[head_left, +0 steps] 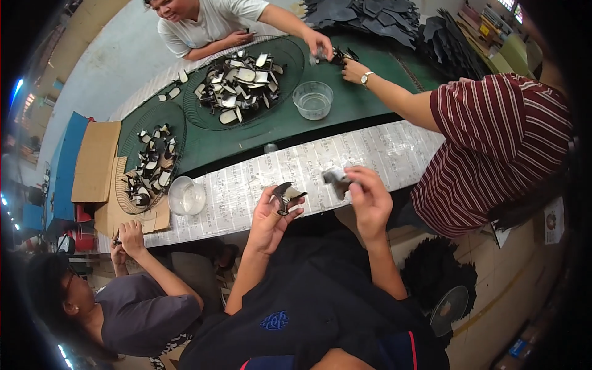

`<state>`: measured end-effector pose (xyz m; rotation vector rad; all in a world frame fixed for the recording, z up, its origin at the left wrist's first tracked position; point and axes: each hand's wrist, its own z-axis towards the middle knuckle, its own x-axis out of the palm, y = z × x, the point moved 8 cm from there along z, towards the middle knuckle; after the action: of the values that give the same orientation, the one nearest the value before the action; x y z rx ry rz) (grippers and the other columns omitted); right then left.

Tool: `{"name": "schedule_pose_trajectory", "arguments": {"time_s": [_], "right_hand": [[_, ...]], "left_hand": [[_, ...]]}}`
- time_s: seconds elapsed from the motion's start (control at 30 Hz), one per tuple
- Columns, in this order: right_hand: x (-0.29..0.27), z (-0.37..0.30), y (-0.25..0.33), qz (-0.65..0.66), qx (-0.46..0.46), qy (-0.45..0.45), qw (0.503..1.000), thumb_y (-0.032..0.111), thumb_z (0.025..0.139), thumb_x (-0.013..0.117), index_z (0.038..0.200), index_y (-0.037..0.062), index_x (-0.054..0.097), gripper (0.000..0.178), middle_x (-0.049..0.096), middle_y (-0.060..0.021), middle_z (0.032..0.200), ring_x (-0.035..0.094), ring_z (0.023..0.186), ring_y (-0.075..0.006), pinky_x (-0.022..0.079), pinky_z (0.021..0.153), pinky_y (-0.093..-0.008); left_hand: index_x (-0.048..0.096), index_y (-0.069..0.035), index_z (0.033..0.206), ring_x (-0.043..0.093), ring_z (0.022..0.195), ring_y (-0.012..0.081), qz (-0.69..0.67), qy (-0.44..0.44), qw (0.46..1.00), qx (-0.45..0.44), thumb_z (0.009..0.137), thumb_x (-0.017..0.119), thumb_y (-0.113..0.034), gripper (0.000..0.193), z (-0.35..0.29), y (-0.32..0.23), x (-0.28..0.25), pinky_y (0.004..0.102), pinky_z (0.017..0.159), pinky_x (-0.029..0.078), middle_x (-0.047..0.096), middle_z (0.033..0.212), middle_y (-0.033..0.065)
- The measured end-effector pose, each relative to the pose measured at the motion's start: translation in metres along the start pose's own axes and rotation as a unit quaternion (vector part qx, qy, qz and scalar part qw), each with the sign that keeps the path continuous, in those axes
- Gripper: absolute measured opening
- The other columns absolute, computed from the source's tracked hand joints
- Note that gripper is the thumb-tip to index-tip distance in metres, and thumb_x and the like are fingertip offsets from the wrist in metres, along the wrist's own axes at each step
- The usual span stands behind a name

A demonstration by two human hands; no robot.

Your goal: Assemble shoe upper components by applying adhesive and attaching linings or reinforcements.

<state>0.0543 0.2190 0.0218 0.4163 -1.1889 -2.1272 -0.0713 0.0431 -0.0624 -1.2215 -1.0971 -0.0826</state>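
My left hand (266, 229) is raised in front of me over the near edge of the table, its fingers closed round a small curved piece (288, 196), black outside with a pale cream inner face. To its right, at about the same height, my right hand (372, 206) pinches a grey and black object (336, 177), smeared by motion, so its kind does not show. The two hands are apart, and the things they hold do not touch.
A large wire basket (192, 69) heaped with black-and-cream pieces (240, 83) and a smaller one (176, 117) stand on the green table (240, 143). Clear plastic bowls (313, 100) (187, 196) sit nearby. Co-workers are at the left, far side and right. Black sheets (370, 21) lie stacked behind.
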Motion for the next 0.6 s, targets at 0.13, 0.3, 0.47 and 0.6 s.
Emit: {"name": "schedule_pose_trajectory", "arguments": {"time_s": [0.13, 0.3, 0.47, 0.6], "right_hand": [[0.031, -0.008, 0.057, -0.096, -0.152, 0.139, 0.974, -0.005, 0.078, 0.071, 0.109, 0.0004, 0.065, 0.033, 0.064, -0.0167, 0.11, 0.067, 0.093, -0.0295, 0.056, 0.078, -0.0331], [0.05, -0.02, 0.056, -0.124, -0.178, 0.198, 0.956, -0.006, 0.074, 0.072, 0.109, -0.0004, 0.066, 0.036, 0.062, -0.0186, 0.115, 0.066, 0.094, -0.0298, 0.056, 0.077, -0.0339], [0.059, -0.022, 0.055, -0.171, -0.202, 0.223, 0.938, -0.006, 0.071, 0.073, 0.11, 0.0, 0.066, 0.04, 0.061, -0.0184, 0.117, 0.066, 0.095, -0.0321, 0.057, 0.077, -0.0355], [0.062, -0.022, 0.055, -0.151, -0.199, 0.235, 0.939, -0.004, 0.073, 0.072, 0.111, 0.0002, 0.064, 0.039, 0.061, -0.018, 0.115, 0.066, 0.095, -0.0321, 0.056, 0.078, -0.0356]], "left_hand": [[0.043, -0.01, 0.131, 0.058, 0.116, 0.0286, 0.009, -0.011, 1.0, 0.014, 0.095, 0.06, -0.017, 0.04, 0.0, 0.001, -0.003, 0.0428, 0.098, 0.049, 0.057, 0.126, 0.0133], [0.046, -0.01, 0.128, 0.061, 0.108, 0.0209, 0.018, -0.031, 0.999, 0.008, 0.094, 0.062, -0.015, 0.037, -0.002, 0.005, -0.001, 0.0375, 0.093, 0.051, 0.059, 0.12, 0.0087], [0.046, -0.009, 0.129, 0.058, 0.112, 0.0201, 0.021, -0.01, 1.0, -0.003, 0.097, 0.057, -0.014, 0.034, -0.005, 0.009, -0.004, 0.0357, 0.095, 0.05, 0.057, 0.123, 0.0088], [0.045, -0.008, 0.13, 0.058, 0.113, 0.0205, 0.024, -0.012, 1.0, -0.005, 0.098, 0.056, -0.014, 0.035, -0.002, 0.01, -0.004, 0.0358, 0.096, 0.049, 0.057, 0.124, 0.0093]]}}
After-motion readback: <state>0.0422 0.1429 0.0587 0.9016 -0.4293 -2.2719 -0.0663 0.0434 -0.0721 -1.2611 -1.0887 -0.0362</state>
